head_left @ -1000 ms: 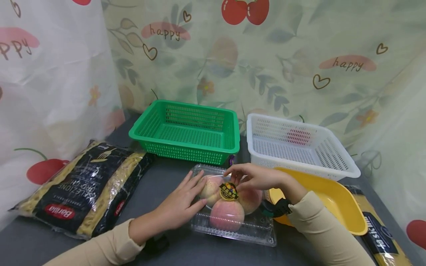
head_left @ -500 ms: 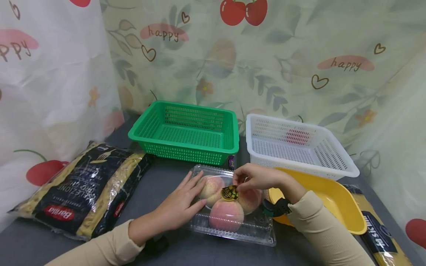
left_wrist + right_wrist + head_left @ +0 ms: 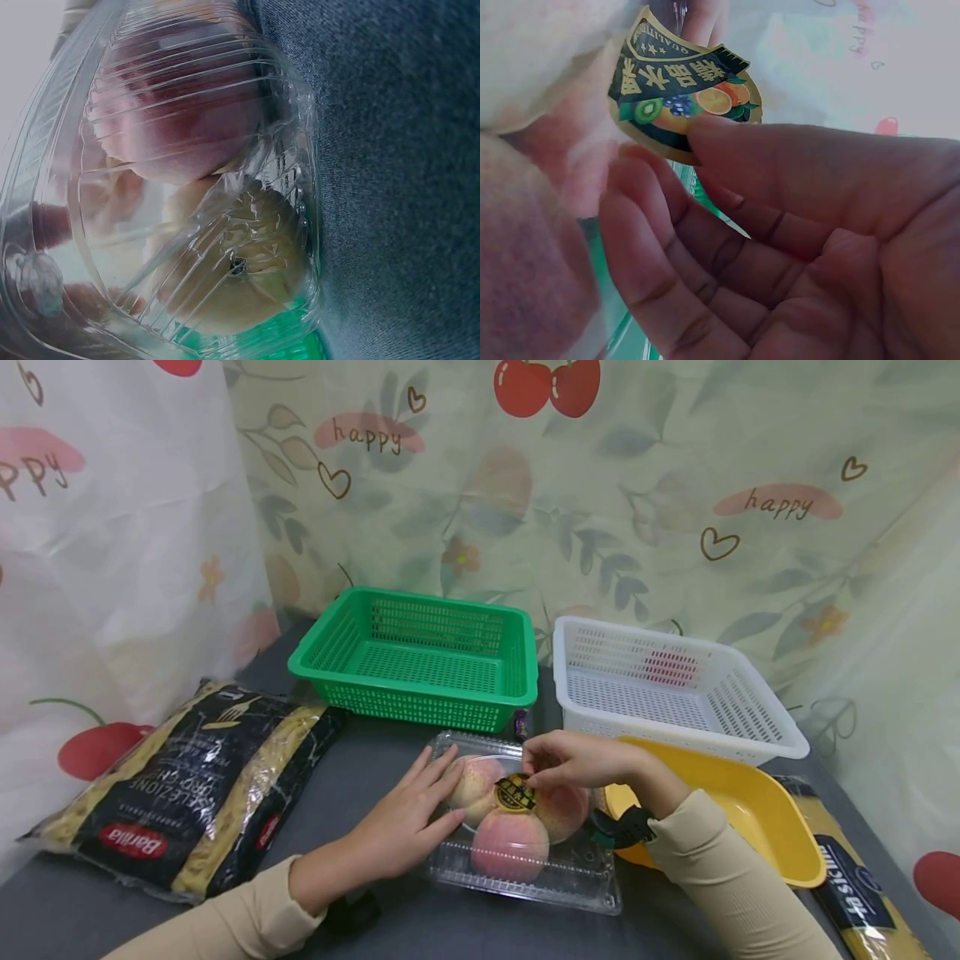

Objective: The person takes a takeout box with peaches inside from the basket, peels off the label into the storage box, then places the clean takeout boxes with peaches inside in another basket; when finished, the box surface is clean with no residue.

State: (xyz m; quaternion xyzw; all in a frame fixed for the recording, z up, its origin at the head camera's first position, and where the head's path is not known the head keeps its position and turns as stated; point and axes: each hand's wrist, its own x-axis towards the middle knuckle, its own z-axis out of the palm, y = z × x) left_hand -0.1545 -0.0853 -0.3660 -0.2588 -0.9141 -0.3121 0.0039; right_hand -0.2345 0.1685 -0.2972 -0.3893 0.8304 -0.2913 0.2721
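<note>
Clamshell [image 3: 525, 868] of peaches [image 3: 510, 843] — thin, crackly, likely fragile. Left hand [image 3: 397, 827] flat against lid, fingers straight; right hand [image 3: 577, 760] pinching label [image 3: 686, 90] — peeling edge, best grip point.

Left of the peach box [image 3: 525, 827] the desk [image 3: 360, 752] lies bare up to the pasta bag [image 3: 187, 785]. Behind the box, the green basket [image 3: 420, 660] and white basket [image 3: 675, 693] block the way. The yellow bowl [image 3: 735, 810] stands just beside it on the right.
</note>
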